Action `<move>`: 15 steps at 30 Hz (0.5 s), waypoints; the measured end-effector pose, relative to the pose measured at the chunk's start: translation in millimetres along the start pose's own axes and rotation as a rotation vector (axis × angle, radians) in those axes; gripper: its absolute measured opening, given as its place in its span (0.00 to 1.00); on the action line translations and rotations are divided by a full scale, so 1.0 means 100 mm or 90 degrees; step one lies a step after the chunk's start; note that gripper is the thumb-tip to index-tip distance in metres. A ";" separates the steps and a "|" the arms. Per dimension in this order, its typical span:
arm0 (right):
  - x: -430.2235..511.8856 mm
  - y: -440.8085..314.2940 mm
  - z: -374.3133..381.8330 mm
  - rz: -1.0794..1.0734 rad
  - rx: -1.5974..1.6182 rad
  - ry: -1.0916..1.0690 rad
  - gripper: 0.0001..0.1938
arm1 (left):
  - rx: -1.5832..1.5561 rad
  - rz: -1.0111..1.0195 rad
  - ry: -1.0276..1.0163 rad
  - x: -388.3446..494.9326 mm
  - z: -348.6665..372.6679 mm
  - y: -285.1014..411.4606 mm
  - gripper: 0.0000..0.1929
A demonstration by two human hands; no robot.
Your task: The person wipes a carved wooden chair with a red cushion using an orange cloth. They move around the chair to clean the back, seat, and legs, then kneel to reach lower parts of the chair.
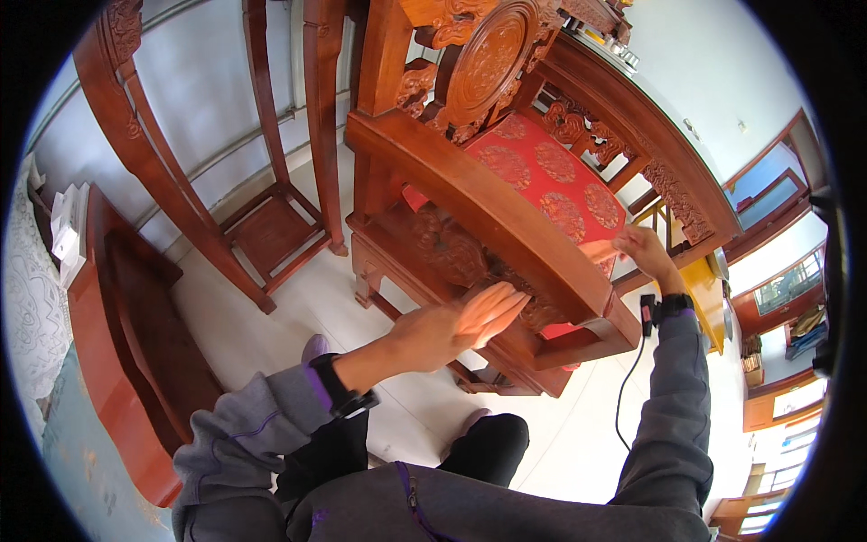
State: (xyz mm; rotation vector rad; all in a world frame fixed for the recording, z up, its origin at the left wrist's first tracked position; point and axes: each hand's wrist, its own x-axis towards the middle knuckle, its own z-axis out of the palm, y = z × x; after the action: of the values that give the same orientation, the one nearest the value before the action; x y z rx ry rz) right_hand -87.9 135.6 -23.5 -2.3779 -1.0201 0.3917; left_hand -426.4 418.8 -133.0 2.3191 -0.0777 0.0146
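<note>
A carved reddish-brown wooden armchair (pixel 474 179) stands before me, with a red patterned seat cushion (pixel 535 169). My left hand (pixel 460 328) is at the near side of its thick armrest (pixel 467 176), with the fingers stretched out and nothing visible in them. Contact between these fingers and the wood cannot be made out. Near the front end of the armrest, my right hand (pixel 640 251) is raised with curled fingers. Whether it holds anything small is hidden. Both wrists wear black straps, and a black cable (pixel 626 386) hangs from the right one.
A tall wooden stand (pixel 271 234) with a low shelf is at the left, by the wall. Nearer me is a curved wooden furniture piece (pixel 122 379) with white boxes (pixel 68 230). A carved wooden table (pixel 650 142) runs behind the chair. Yellow furniture (pixel 704 298) is at the right.
</note>
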 end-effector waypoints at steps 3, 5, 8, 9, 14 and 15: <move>-0.30 0.23 -0.17 0.103 0.067 0.030 0.09 | -0.216 -0.118 -0.152 0.24 -0.02 0.23 0.20; -0.34 0.23 -0.14 0.060 0.066 0.025 0.09 | -0.361 -0.226 -0.270 0.20 -0.05 0.35 0.20; -0.18 0.00 0.06 0.047 0.011 -0.003 0.10 | -0.445 -0.175 -0.289 -0.12 0.03 0.46 0.20; -0.10 -0.10 0.16 -0.010 -0.004 -0.024 0.10 | -0.466 -0.140 -0.300 -0.27 0.07 0.46 0.20; 0.15 -0.43 0.32 -0.139 -0.038 -0.066 0.09 | -0.408 -0.091 -0.354 -0.47 0.20 0.42 0.20; 0.13 -0.43 0.26 -0.086 -0.035 -0.033 0.08 | -0.386 -0.088 -0.369 -0.41 0.18 0.40 0.21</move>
State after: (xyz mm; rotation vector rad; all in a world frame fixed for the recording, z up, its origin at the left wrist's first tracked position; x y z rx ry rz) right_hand -115.7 178.6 -21.4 -2.3414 -1.2230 0.3811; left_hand -470.2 380.3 -117.3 1.6545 -0.1839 -0.6614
